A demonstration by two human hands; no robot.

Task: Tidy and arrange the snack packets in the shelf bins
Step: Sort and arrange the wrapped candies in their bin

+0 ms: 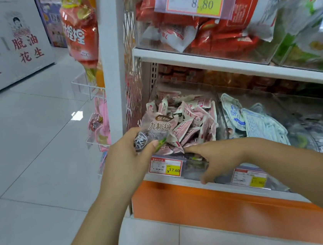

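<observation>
mid-sorting: left hand (124, 156), grip closed on a plum packet (158, 129), hovers over the near-left bin (190, 168). right hand (218, 156) rests loose and empty at its front rim. next move, likely: lay the packet among the pink packets (191, 123).

Both my bare hands are up in mid-view, the left gripping and the right loose.

My left forearm (99, 220) climbs from the near lower left, wrist straight. The left hand (126, 158) shows me its back, fingers curled round a snack packet (158, 129) with the thumb pressed on its near face. My right forearm (302, 164) comes in from the right edge and crosses leftward, nearly level. The right hand (219, 158) is back-up and relaxed, index finger stretched out to the left and the other fingers bent loosely downward. The two hands sit near each other — not touching.
</observation>
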